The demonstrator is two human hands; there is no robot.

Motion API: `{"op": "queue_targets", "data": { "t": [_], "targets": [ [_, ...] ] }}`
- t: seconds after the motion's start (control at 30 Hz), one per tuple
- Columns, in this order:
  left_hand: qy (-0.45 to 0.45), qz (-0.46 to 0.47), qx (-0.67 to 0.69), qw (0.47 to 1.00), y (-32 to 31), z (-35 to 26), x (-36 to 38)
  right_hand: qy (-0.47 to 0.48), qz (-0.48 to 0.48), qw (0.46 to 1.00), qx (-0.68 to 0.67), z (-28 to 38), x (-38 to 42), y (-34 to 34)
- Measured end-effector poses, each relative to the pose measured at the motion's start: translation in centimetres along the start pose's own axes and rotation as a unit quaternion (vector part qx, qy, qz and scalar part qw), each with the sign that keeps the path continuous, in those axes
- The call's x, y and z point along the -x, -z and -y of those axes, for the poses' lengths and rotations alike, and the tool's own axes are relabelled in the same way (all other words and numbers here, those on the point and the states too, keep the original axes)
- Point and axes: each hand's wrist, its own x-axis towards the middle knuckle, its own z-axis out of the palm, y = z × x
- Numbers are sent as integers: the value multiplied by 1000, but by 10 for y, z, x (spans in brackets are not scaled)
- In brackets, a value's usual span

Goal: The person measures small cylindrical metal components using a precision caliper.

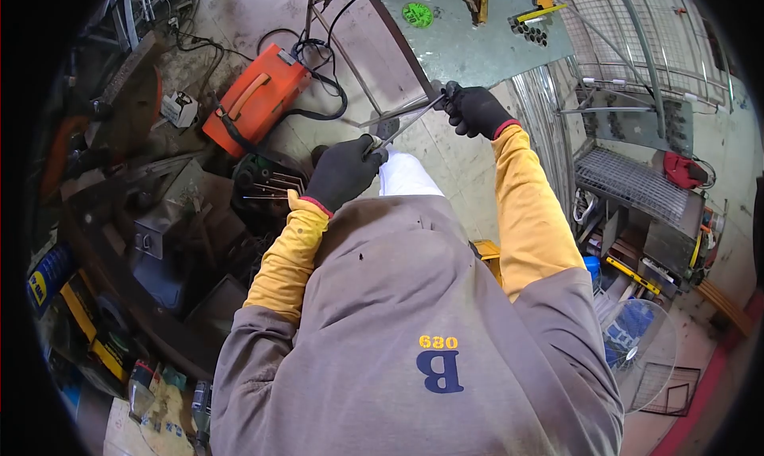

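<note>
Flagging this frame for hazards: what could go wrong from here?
The right hand is at the corner of the table, so if the thin metal rod slips, its knuckles might strike the edge.

The left hand grips the rod's near end close to the grey garment, so a slip could jab toward the body.

Black cable loops loosely beside the orange machine and might trip someone stepping there.

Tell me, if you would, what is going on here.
A gloved person is handling a thin metal rod with both hands. The left hand grips the end nearer the body; the right hand is closed at the far end, beside the corner of a metal table. An orange machine stands off to the left.
</note>
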Motion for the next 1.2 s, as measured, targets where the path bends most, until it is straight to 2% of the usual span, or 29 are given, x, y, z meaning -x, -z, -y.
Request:
{"op": "queue_targets", "data": {
  "t": [0.17, 0.23, 0.37, 0.43, 0.6, 0.67, 0.7, 0.8, 0.87, 0.97, 1.13, 1.2],
  "targets": [
    [21, 16, 12, 1000, -4, -1, 1, -35, -14, 999, -1, 16, 5, -3],
    [-38, -83, 2, 996, -11, -3, 3, -52, -7, 999, 1, 16, -3, -1],
    [-28, -68, -49, 996, -20, -14, -26, -62, -5, 998, 15, 20, -6, -1],
    [-76, -103, -59, 990, -29, -13, -50, -59, -10, 998, 25, 19, -10, -1],
    [-64, -76, -70, 993, -34, -19, -62, -75, -25, 995, 57, 32, -5, -7],
    [6, -31, -40, 999, -33, -18, -46, -51, -45, 997, 46, 37, -1, -6],
    [1, -46, -2, 999, -34, -14, -34, -35, -45, 998, 28, 41, 7, -7],
    [-33, -64, -23, 997, -27, -15, -23, -31, -48, 997, 54, 47, 13, -7],
    [-1, -34, -54, 998, -26, -18, -41, -41, -49, 995, 71, 42, 2, -9],
    [-65, -72, -61, 993, -31, -26, -84, -42, -40, 995, 85, 48, 5, -7],
    [-66, -92, -30, 993, -42, -20, -69, -64, -41, 995, 67, 42, -2, -5],
    [13, -37, 30, 999, -42, -16, -44, -58, -25, 997, 53, 43, 1, -5]
  ]
}}
